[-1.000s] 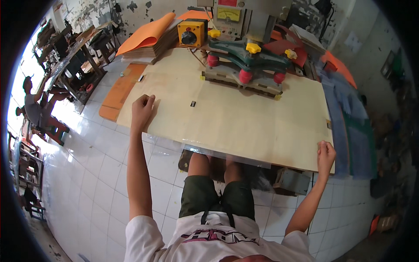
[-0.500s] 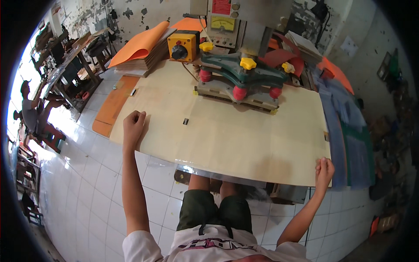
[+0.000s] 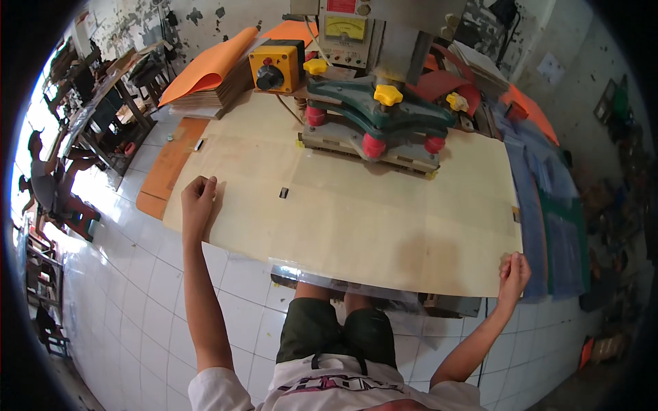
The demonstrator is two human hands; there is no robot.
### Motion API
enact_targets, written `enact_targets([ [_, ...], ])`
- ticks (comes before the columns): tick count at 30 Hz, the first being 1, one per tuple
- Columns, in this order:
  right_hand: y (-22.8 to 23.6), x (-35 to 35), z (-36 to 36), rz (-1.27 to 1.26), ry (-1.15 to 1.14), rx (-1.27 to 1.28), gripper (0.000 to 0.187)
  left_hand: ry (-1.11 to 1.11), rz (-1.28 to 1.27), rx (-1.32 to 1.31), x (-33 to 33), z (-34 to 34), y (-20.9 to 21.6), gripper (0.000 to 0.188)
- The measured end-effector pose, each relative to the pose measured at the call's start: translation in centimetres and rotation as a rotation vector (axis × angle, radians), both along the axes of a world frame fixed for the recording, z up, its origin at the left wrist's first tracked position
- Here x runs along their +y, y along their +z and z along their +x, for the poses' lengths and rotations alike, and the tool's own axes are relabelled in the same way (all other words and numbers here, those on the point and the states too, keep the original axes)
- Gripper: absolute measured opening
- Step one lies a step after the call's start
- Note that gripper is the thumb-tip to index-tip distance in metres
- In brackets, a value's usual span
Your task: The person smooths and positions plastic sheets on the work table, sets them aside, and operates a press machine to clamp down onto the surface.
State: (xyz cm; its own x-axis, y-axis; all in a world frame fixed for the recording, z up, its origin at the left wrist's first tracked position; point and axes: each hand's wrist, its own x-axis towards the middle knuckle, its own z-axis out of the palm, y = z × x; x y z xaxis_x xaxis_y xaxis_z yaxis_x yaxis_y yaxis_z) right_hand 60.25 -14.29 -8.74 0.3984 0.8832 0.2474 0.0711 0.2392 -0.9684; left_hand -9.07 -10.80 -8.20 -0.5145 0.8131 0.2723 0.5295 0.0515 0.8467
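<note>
My left hand (image 3: 199,198) is closed over the left part of a broad pale tabletop board (image 3: 363,226), fingertips pressed together. My right hand (image 3: 514,274) is also closed, at the board's front right corner. What either hand pinches, if anything, I cannot make out. Clear plastic sheet (image 3: 291,269) shows along the board's front edge, between my hands, and hangs over it. Its other edges are hard to see. Beyond it, a press head (image 3: 373,109) with a green frame, red spacers and yellow knobs sits over the board's far middle.
A yellow control box (image 3: 276,68) with a black knob stands left of the press. Behind it lies a stack of boards under an orange sheet (image 3: 209,68). Bluish plastic sheets (image 3: 541,185) drape at the right. A person (image 3: 44,171) sits far left.
The view has shifted slightly, with the board and press appearing a little further left. My left hand appears slightly left and lower, my right hand slightly right and lower. Both stay closed.
</note>
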Motion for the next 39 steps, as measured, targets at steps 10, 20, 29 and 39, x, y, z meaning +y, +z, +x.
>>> enact_targets([
  [10, -0.17, -0.04, 0.25, 0.034, 0.027, 0.010, 0.030, -0.022, 0.021, -0.044, -0.14, -0.21, -0.22, 0.035],
  [20, -0.21, -0.15, 0.23, 0.041, 0.037, 0.043, 0.029, -0.013, 0.006, -0.027, -0.50, 0.36, 0.43, 0.035],
  [29, -0.47, -0.06, 0.48, 0.065, 0.060, 0.030, 0.028, -0.014, 0.011, -0.028, -0.42, 0.16, 0.28, 0.037],
  [39, -0.61, 0.02, 0.64, 0.067, 0.066, 0.020, 0.027, -0.024, 0.029, -0.015, -0.38, 0.31, 0.36, 0.037],
])
